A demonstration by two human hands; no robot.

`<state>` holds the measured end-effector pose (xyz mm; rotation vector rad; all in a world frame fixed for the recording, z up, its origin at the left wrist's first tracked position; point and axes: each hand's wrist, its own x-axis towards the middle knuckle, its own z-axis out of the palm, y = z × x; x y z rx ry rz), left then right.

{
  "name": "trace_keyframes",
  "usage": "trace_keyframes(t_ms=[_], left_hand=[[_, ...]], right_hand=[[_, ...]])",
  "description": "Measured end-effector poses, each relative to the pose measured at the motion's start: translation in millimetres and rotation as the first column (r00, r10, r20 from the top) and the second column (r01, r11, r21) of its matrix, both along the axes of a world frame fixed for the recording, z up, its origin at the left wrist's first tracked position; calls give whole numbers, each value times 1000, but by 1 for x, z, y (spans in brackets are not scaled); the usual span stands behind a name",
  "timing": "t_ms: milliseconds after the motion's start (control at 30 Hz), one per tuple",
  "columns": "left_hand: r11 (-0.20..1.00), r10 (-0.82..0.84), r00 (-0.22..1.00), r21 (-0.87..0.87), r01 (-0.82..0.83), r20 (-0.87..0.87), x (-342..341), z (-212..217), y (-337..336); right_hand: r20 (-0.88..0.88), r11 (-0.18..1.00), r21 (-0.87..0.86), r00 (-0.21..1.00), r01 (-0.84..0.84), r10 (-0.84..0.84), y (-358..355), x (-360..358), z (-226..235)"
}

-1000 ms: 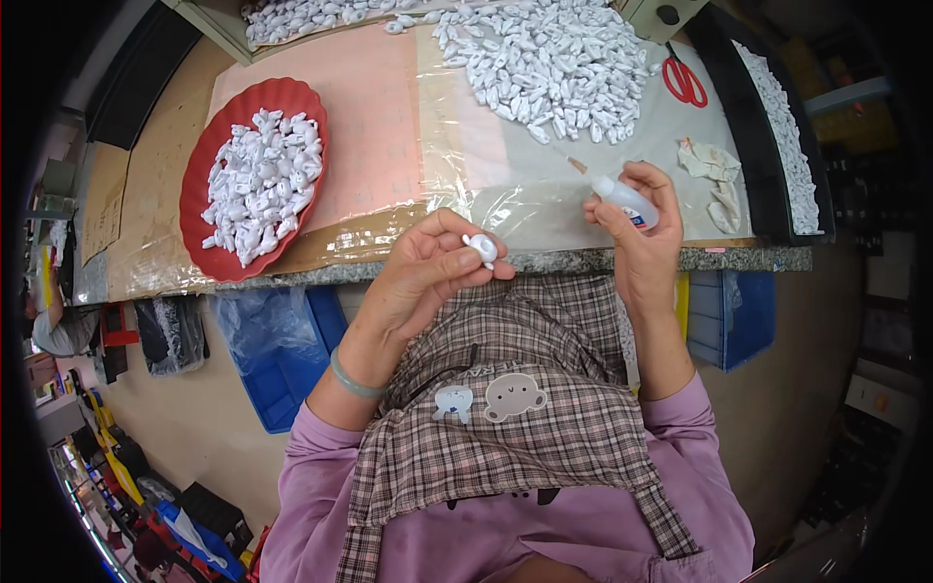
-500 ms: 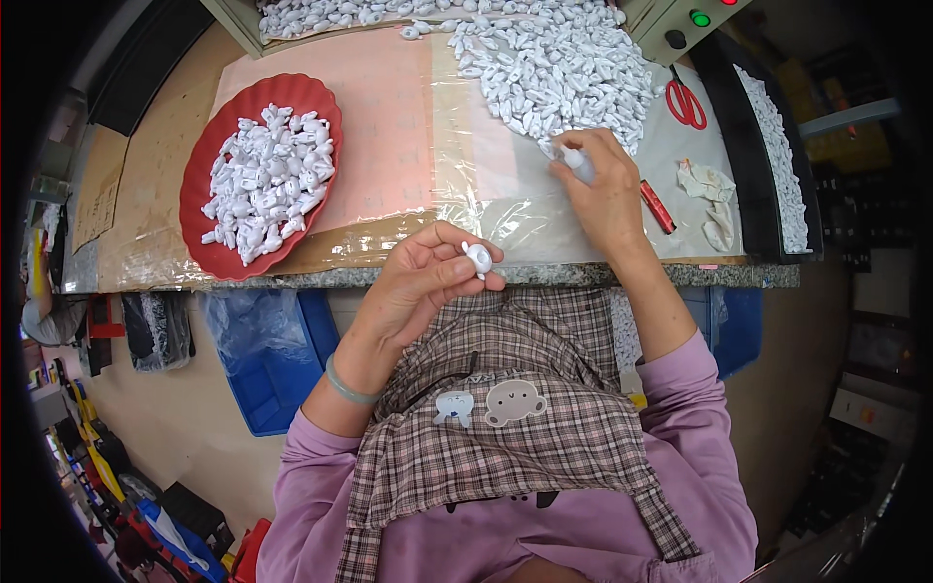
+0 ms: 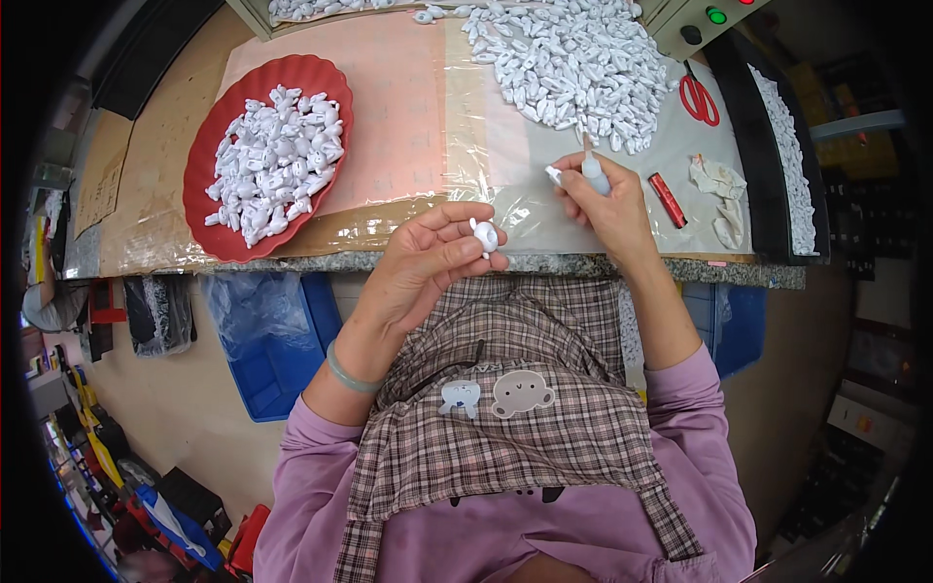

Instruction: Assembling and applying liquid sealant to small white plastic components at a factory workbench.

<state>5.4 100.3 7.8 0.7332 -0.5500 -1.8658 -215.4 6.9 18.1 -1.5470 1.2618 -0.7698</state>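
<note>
At the table's front edge my left hand [image 3: 423,257] pinches a small round white plastic piece [image 3: 484,234] between thumb and fingers, a dark hollow showing in it. My right hand [image 3: 627,216], farther right over the tabletop, grips a translucent squeeze bottle [image 3: 596,175] whose narrow nozzle points away from me. The same hand's thumb and fingertip hold a small elongated white plastic part [image 3: 554,175]. Beyond it spreads a large pile of similar white parts [image 3: 573,73]. To the left, a red scalloped dish [image 3: 197,189] holds many white figure-like pieces.
Red-handled scissors [image 3: 700,100], a red cylinder-like stick [image 3: 668,200] and crumpled tissue [image 3: 724,185] lie at the right. A black tray edge [image 3: 763,146] stands beyond them. A control box [image 3: 671,29] rises at the back right. Blue bins [image 3: 267,379] stand under the granite-like table edge [image 3: 389,262].
My right hand has drawn back from the pile with a small white part at its fingertips, still gripping the bottle. My left hand keeps its round piece. The view has shifted slightly.
</note>
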Motion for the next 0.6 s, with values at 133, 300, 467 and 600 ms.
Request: trace_keyframes(t_ms=[133, 300, 467, 600], left_hand=[[1000, -5, 1000, 2, 5, 27, -6, 1, 0], [1000, -2, 998, -9, 3, 59, -14, 3, 0], [999, 7, 994, -33, -3, 108, -18, 3, 2], [998, 0, 988, -60, 9, 152, -19, 2, 3]], right_hand=[[360, 965, 255, 932, -65, -33, 29, 1, 8], [371, 964, 228, 928, -134, 41, 50, -2, 16], [343, 990, 101, 937, -102, 61, 64, 3, 21], [314, 996, 16, 946, -88, 79, 67, 4, 20]])
